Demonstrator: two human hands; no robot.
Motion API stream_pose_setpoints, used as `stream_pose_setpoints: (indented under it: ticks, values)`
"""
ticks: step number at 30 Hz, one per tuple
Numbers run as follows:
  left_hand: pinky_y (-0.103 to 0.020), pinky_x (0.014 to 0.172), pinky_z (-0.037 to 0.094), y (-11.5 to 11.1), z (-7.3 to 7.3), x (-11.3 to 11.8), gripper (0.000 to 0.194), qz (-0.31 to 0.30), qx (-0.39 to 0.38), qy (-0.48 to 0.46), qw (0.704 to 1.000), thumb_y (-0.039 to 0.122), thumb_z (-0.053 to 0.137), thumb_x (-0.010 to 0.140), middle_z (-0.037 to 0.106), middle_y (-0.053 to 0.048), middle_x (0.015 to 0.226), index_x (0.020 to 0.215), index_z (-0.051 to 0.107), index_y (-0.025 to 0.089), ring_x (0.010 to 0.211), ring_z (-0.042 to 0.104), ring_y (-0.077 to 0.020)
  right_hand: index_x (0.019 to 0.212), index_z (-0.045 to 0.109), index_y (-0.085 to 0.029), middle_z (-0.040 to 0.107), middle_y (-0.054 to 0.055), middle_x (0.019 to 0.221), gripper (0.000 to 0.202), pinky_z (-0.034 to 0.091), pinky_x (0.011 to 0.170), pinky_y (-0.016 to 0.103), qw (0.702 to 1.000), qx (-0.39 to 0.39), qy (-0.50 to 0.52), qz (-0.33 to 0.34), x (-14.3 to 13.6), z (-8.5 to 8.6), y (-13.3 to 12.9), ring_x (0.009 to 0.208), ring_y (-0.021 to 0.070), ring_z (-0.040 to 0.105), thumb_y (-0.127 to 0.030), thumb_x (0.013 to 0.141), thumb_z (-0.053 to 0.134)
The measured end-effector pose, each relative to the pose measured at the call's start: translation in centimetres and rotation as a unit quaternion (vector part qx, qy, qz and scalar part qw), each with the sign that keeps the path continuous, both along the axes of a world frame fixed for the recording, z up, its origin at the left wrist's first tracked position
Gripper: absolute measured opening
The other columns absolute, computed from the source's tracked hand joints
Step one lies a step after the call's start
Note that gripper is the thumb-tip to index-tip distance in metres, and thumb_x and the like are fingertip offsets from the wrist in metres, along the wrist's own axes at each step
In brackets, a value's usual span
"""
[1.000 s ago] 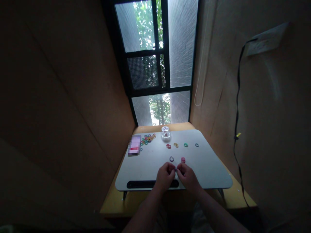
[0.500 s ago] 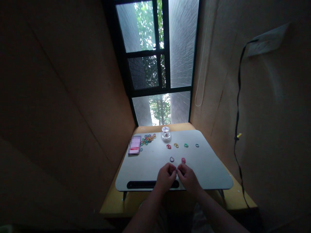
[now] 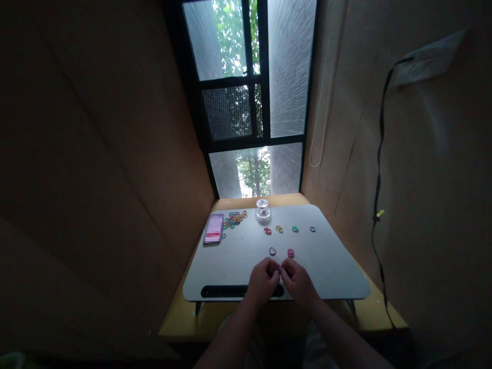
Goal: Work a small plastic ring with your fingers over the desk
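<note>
My left hand (image 3: 264, 279) and my right hand (image 3: 296, 281) meet at the fingertips above the front of a white lap table (image 3: 323, 266). Both are pinched closed on something too small to make out. Just beyond them lie a purple ring (image 3: 272, 251) and some pink rings (image 3: 291, 252). Farther back, a row holds red rings (image 3: 267, 231), yellow rings (image 3: 279, 229), green rings (image 3: 295, 229) and a dark ring (image 3: 312, 229). A mixed pile of coloured rings (image 3: 235, 219) sits at the back left.
A clear round container (image 3: 263, 212) stands at the table's back edge. A phone with a blurred screen (image 3: 213, 229) lies at the left edge. The black slot (image 3: 223, 291) runs along the front. On the right wall hangs a black cable (image 3: 378, 174).
The view has shifted very slightly. My hands stay pinched together in nearly the same place, and the rings on the table have not moved.
</note>
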State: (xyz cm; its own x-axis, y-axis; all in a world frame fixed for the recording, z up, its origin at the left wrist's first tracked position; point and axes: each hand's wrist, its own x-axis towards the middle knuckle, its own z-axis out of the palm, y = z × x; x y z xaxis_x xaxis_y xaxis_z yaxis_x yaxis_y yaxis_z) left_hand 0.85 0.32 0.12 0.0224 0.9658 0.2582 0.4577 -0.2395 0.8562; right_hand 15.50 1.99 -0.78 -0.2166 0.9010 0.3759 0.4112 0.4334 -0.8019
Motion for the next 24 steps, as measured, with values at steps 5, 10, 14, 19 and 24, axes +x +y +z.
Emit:
stream_pose_setpoints:
  ticks: [5, 10, 14, 19, 24]
  values:
    - [-0.022, 0.059, 0.036, -0.09, -0.01, 0.02, 0.005, 0.003, -0.002, -0.002, 1.000, 0.020, 0.056, 0.078, 0.060, 0.002, 0.069, 0.080, 0.060, 0.017, 0.061, 0.049, -0.0108, 0.072, 0.049, -0.021, 0.054, -0.002, 0.064, 0.014, 0.038, 0.058, 0.025, 1.000, -0.001, 0.000, 0.003, 0.03, 0.19, -0.14, 0.059, 0.0138, 0.050, -0.025, 0.085, 0.050]
    - [-0.022, 0.059, 0.036, -0.12, 0.06, 0.05, 0.005, -0.003, -0.006, -0.004, 1.000, 0.020, 0.055, 0.079, 0.060, 0.002, 0.069, 0.080, 0.060, 0.017, 0.062, 0.050, -0.0111, 0.071, 0.048, -0.021, 0.054, -0.002, 0.063, 0.014, 0.037, 0.057, 0.025, 1.000, 0.000, 0.001, 0.005, 0.02, 0.29, -0.21, 0.059, 0.0138, 0.049, -0.024, 0.085, 0.050]
    - [-0.023, 0.059, 0.037, -0.10, 0.11, 0.06, 0.005, -0.003, -0.002, 0.004, 1.000, 0.019, 0.055, 0.079, 0.061, 0.002, 0.070, 0.080, 0.060, 0.018, 0.062, 0.051, -0.0114, 0.070, 0.048, -0.021, 0.054, -0.002, 0.063, 0.014, 0.037, 0.057, 0.024, 1.000, -0.002, 0.002, 0.006, 0.02, 0.30, -0.21, 0.059, 0.0135, 0.049, -0.024, 0.084, 0.050]
    - [-0.023, 0.061, 0.037, -0.17, 0.17, 0.11, 0.006, -0.004, 0.004, 0.017, 1.000, 0.017, 0.054, 0.078, 0.061, 0.001, 0.071, 0.080, 0.060, 0.017, 0.064, 0.051, -0.0119, 0.071, 0.049, -0.020, 0.054, -0.002, 0.064, 0.014, 0.036, 0.058, 0.025, 1.000, 0.000, -0.010, 0.004, 0.05, 0.25, -0.25, 0.060, 0.0136, 0.050, -0.023, 0.085, 0.050]
    - [-0.023, 0.060, 0.036, -0.33, 0.30, 0.14, 0.006, -0.004, 0.004, 0.027, 1.000, 0.018, 0.054, 0.079, 0.061, 0.001, 0.071, 0.081, 0.059, 0.018, 0.063, 0.051, -0.0119, 0.071, 0.049, -0.020, 0.054, -0.002, 0.064, 0.014, 0.036, 0.058, 0.025, 1.000, 0.006, -0.024, 0.008, 0.08, 0.27, -0.28, 0.060, 0.0137, 0.050, -0.023, 0.085, 0.049]
